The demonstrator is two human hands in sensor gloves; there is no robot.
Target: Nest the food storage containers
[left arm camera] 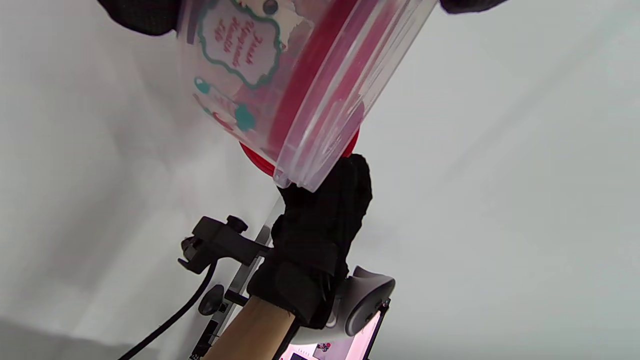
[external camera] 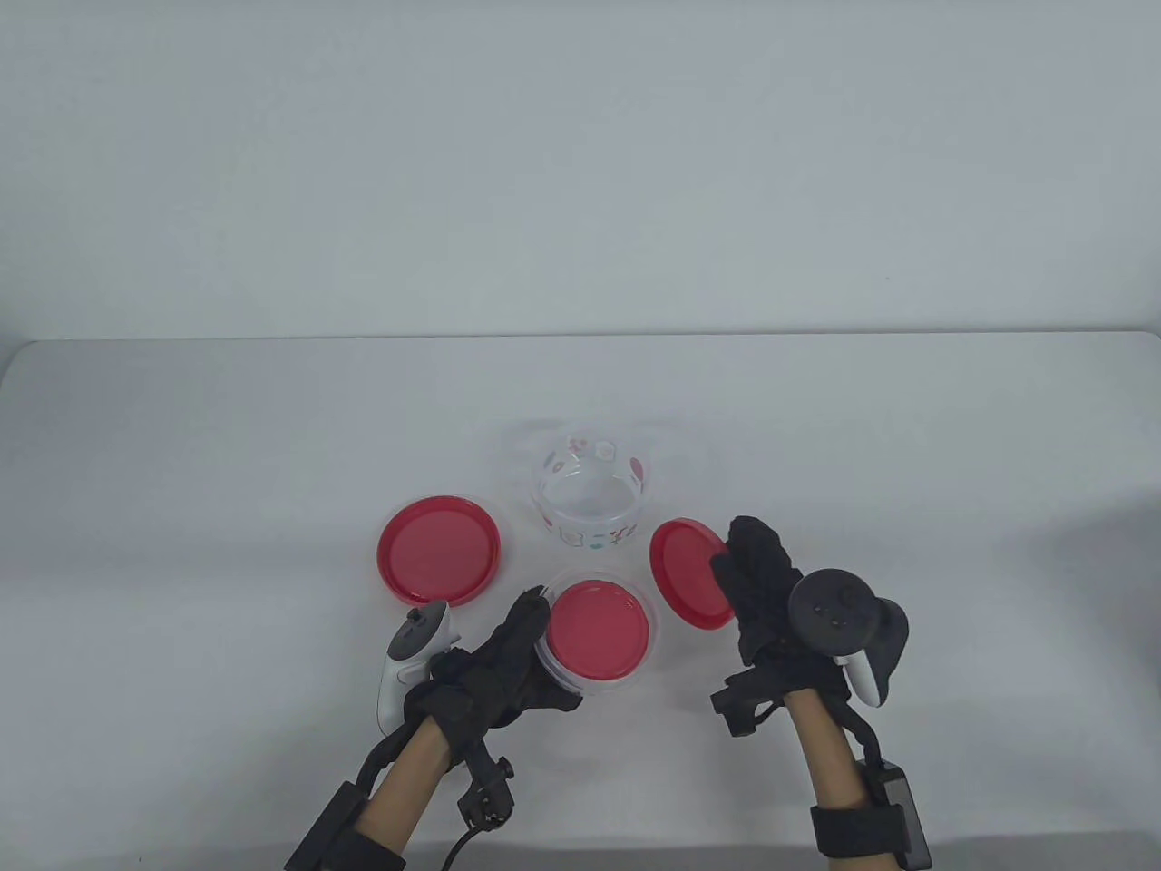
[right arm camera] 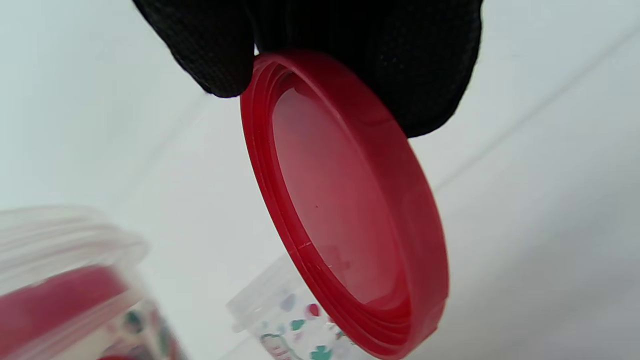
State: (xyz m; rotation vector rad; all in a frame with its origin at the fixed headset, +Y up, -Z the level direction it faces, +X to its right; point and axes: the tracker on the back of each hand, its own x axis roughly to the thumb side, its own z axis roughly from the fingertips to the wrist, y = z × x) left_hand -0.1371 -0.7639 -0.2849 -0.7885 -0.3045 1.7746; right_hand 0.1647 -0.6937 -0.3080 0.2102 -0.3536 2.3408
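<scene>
Gripping one red lid – right hand, left hand holding one of two containers

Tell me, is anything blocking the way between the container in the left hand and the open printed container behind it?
Nothing visible. The left hand holds the small container, and the table between it and the open printed container shows bare. The red lids lie or are held off to the sides.

The lid in the right hand looks like smooth, glossy red plastic with a ridged rim. Both gloves are black knitted cloth, matt and coarse. The tub in the left hand is clear, shiny plastic with printed decoration. The table is matt white.
</scene>
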